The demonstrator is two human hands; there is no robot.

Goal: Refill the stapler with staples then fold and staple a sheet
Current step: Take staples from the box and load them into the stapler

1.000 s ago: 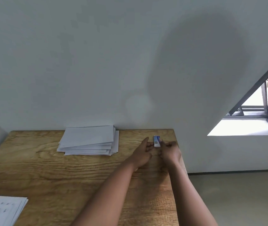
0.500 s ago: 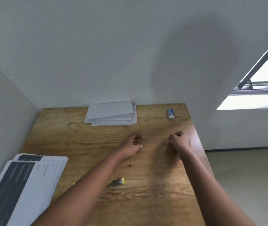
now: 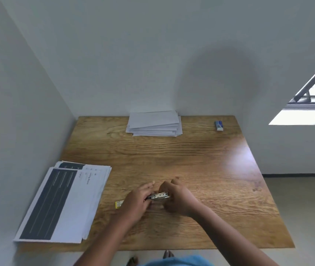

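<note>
A small metal stapler [image 3: 159,196] lies near the middle of the wooden table [image 3: 200,156], its silver metal showing between my hands. My left hand [image 3: 137,201] grips its left end and my right hand [image 3: 176,198] closes over its right end. A yellow part [image 3: 119,204] pokes out to the left of my left hand. A small blue and white staple box [image 3: 219,125] rests at the far right corner. A stack of printed sheets [image 3: 64,202] with dark panels lies at the near left.
A pile of folded white sheets [image 3: 154,123] sits at the back against the wall. Walls close the table's left and far sides. The right and near edges drop to the floor. A window opens at the right.
My hands left the staple box at the far right corner, drew back toward me and closed on the stapler. The view tilted down, showing more of the table.
</note>
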